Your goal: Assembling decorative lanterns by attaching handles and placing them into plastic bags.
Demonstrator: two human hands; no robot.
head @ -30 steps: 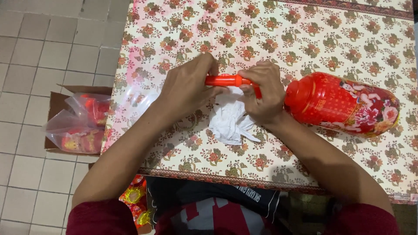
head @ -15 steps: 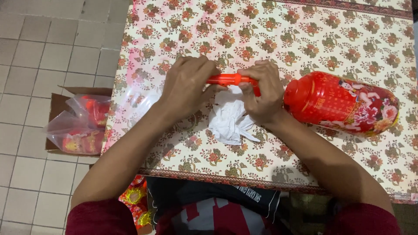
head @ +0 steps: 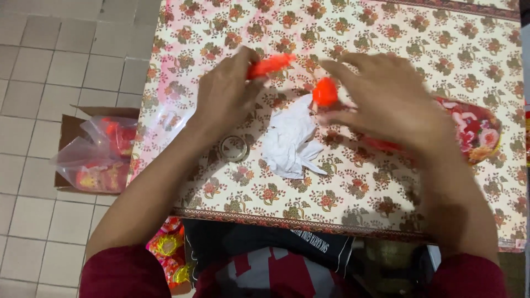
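My left hand (head: pixel 223 99) pinches a short orange tube (head: pixel 270 65) and holds it just above the flowered tablecloth (head: pixel 386 33). My right hand (head: pixel 386 105), blurred with fingers spread, grips a red flowered plastic container (head: pixel 475 129) lying on its side. The container's round orange end (head: pixel 324 91) shows at my right fingertips, apart from the tube. My right hand and forearm hide most of the container's body. A crumpled white cloth (head: pixel 290 138) lies on the table between my hands.
A clear tape ring (head: pixel 233 148) lies by my left wrist. On the tiled floor to the left stands a cardboard box (head: pixel 69 129) holding plastic bags of red items (head: pixel 99 157). More red and yellow packets (head: pixel 168 248) sit below the table's near edge.
The orange tube, held earlier by both hands against the container's end, has come away in my left hand and moved up and left. My right hand has opened its fingers over the container.
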